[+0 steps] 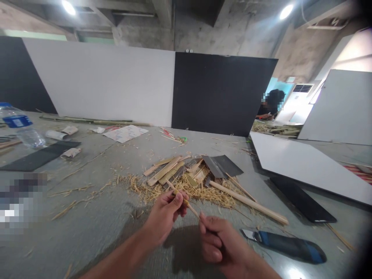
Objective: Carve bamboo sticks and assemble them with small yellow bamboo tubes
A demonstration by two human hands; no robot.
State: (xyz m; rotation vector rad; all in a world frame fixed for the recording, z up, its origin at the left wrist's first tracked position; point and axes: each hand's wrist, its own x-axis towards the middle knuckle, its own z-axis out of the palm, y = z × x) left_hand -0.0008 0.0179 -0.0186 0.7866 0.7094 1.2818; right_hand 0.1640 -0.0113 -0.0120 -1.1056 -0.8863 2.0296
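My left hand (167,211) pinches a thin bamboo stick (192,210) between thumb and fingers, with a yellowish bit showing at the thumb. The stick's lower end is held in the closed fingers of my right hand (215,238). It slants up and left, its far tip over a heap of curly bamboo shavings (188,190). Flat bamboo strips (167,170) lie on the heap, beside a bent black sheet (226,166). Right of the heap rests a hammer with a wooden handle (250,201). A short-bladed tool with a blue and black handle (292,246) is near my right hand.
On the floor at right lie a black phone (303,199) and a white board (308,164). A plastic bottle (24,126) stands at left by a dark strip (40,155). Patterned paper (126,133) lies before black and white panels (215,93). A person (271,104) is at far right.
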